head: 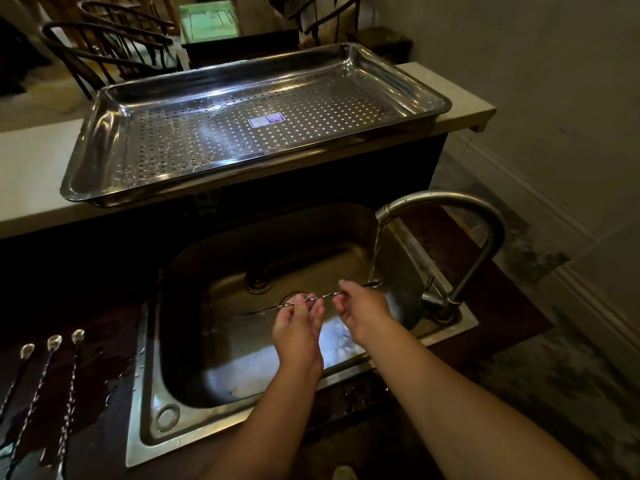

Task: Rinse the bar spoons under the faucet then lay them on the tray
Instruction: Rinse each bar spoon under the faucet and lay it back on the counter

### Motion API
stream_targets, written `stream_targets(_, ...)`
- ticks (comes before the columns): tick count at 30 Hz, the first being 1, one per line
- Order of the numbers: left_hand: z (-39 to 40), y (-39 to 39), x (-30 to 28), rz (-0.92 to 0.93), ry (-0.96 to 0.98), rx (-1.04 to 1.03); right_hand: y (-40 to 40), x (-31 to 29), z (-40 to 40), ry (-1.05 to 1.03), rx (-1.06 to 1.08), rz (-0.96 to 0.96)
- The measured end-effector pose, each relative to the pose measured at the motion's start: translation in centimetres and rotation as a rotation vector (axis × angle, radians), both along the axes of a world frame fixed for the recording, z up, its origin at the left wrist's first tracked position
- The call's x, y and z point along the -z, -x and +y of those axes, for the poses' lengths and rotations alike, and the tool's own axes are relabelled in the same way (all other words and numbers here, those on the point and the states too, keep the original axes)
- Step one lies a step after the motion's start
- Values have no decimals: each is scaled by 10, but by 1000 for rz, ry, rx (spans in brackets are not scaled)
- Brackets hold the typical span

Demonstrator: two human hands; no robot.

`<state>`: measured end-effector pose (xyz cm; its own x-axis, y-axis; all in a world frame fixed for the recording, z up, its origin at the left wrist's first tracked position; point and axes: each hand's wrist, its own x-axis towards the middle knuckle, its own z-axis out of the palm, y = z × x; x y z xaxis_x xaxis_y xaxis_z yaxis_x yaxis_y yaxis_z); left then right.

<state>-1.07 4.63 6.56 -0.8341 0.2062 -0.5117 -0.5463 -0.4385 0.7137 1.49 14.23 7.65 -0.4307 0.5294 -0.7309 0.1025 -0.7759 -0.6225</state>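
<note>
Spanning both hands, left hand (298, 323) and right hand (360, 306), bar spoon (325, 296) under faucet (446, 216).

One twisted bar spoon (320, 299) lies level under the faucet's (446, 209) stream; three spoons (45, 382) wait left of the sink; perforated tray (242, 133) empty.

You see glossy perforated steel tray (104, 140) w/ paper label (265, 120), duller brushed-metal sink (149, 375) & faucet (485, 216), twisted shiny-metal spoons (45, 375) on wet dark counter (100, 393)
</note>
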Motion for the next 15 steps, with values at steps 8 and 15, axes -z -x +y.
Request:
stream_targets(8,18,-9,4,-61,-1,54,-8,-6,5,-44,-29,-30)
stream_targets(15,41,-14,-5,-143,-47,73,-20,-10,36,-140,28,-85)
